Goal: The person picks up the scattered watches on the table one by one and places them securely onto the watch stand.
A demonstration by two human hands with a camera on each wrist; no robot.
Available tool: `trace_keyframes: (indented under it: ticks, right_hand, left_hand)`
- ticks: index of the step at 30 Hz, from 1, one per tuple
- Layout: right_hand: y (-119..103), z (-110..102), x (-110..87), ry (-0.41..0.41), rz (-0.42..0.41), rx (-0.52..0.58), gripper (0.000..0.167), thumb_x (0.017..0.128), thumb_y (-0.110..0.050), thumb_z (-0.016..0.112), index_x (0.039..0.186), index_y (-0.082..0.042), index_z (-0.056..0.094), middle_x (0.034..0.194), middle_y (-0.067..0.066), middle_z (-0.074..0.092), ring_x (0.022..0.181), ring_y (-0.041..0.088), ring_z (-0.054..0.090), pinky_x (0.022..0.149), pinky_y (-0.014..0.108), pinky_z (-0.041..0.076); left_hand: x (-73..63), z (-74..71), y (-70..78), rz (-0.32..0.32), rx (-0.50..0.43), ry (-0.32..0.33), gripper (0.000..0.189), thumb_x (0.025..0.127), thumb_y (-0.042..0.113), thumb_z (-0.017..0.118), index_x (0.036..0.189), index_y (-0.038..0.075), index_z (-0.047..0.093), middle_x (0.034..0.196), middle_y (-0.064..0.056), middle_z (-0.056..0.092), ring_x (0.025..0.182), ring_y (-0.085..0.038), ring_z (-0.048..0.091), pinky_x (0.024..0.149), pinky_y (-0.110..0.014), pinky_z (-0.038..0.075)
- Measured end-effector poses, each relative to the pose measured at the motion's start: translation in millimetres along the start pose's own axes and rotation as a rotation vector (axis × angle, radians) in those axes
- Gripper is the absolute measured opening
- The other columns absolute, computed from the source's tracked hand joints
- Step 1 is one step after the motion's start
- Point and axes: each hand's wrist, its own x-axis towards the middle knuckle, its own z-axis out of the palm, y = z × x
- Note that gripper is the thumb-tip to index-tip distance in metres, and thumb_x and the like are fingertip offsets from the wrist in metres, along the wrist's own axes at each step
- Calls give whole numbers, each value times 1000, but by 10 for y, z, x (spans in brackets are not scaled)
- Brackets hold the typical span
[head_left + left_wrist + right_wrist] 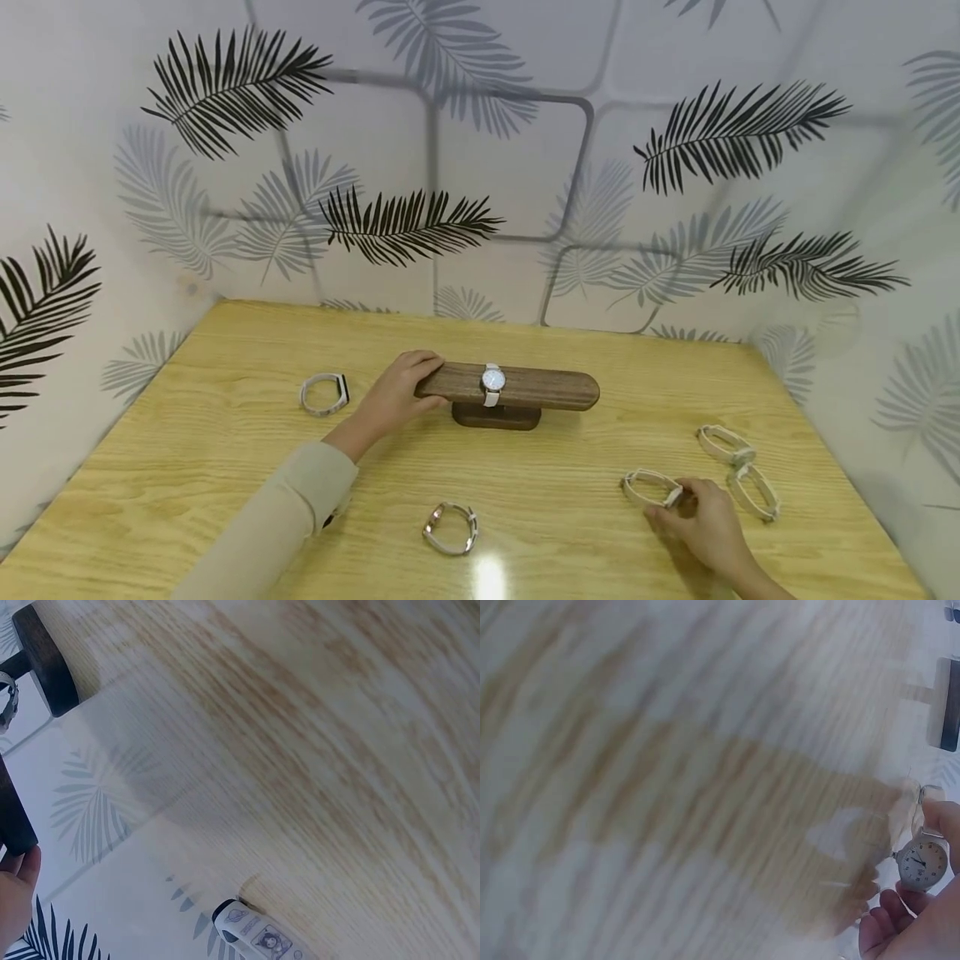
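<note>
In the head view a dark wooden watch stand (551, 388) stands near the back middle, its long bar on a small base. A watch with a round pale dial (492, 380) and white strap is looped about the bar. My left hand (396, 393) grips the bar's left end, thumb in front and fingers over the top. At the front right my right hand (708, 527) pinches a watch with a pale strap (672, 497) by its case side. The right wrist view shows that watch's round numbered dial (922, 865) between thumb and fingers.
A white band with a dark display (342, 390) stands left of the stand. A watch with a pinkish case (432, 521) lies at the front middle. Two pale-strapped watches, one farther back (742, 456) and one nearer (765, 498), lie beyond my right hand. A patterned wall (480, 283) borders the table.
</note>
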Motion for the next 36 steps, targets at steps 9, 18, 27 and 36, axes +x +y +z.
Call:
trace_keyframes:
  ticks: [9,18,27,36]
  right_hand:
    - [-48,5,48,13,94,81,57,74,-18,78,112,16,53,90,18,65,80,26,64,67,28,56]
    - [-167,17,141,231,-34,71,50,73,-4,76,113,15,53,90,19,64,78,21,60,59,16,49]
    - [-374,4,334,306,-191,14,44,65,-5,81,100,9,59,88,16,64,78,24,57,59,24,47]
    - [-502,61,534,236,-221,99,43,71,-3,78,105,12,57,96,23,61,84,31,59,63,32,53]
  left_hand:
    - [18,-13,-6,-27,-12,-15,56,77,20,75,125,-2,55,125,-17,55,118,-32,50,98,-45,46]
    - [16,-14,0,-37,-15,-19,57,76,21,76,125,-2,56,125,-15,56,119,-32,48,99,-45,44]
    - [19,-30,8,-63,-25,-43,57,77,20,75,126,-2,55,126,-15,55,118,-31,49,98,-44,45]
    - [27,-16,23,-59,-36,-28,56,76,16,75,124,-4,56,125,-17,55,117,-33,49,98,-43,46]
